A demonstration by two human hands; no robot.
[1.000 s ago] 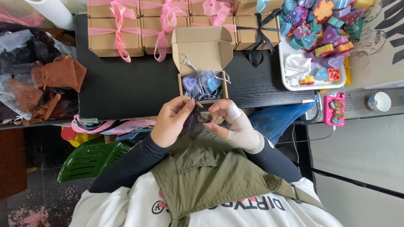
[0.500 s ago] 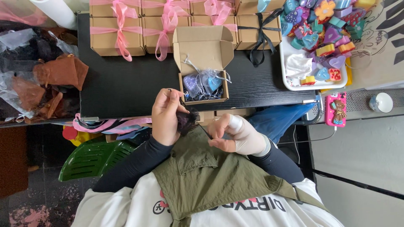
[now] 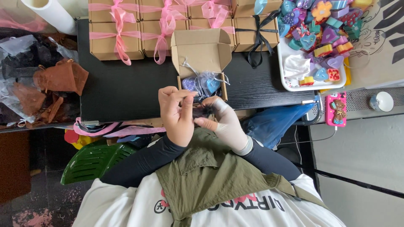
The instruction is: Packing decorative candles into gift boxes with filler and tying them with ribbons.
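My left hand (image 3: 176,115) and my right hand (image 3: 223,120), which wears a pale glove, meet just in front of the black table's (image 3: 126,88) near edge. Both pinch a small dark pouch (image 3: 203,112) between their fingertips. Right behind them an open brown cardboard box (image 3: 201,54) stands on the table with its lid flipped back. Inside it lie blue and purple heart-shaped pieces in a sheer bag (image 3: 204,83) with thin ribbon.
Closed brown boxes tied with pink ribbon (image 3: 120,33) line the table's far edge, one with black ribbon (image 3: 256,35). A white tray (image 3: 294,82) of colourful shaped pieces sits at right, brown pouches (image 3: 61,77) at left. A pink phone (image 3: 335,109) lies at right, a green chair (image 3: 94,162) below.
My hands have drawn closer together and lifted slightly toward the open box, both now pinching the dark pouch; the view has shifted a little.
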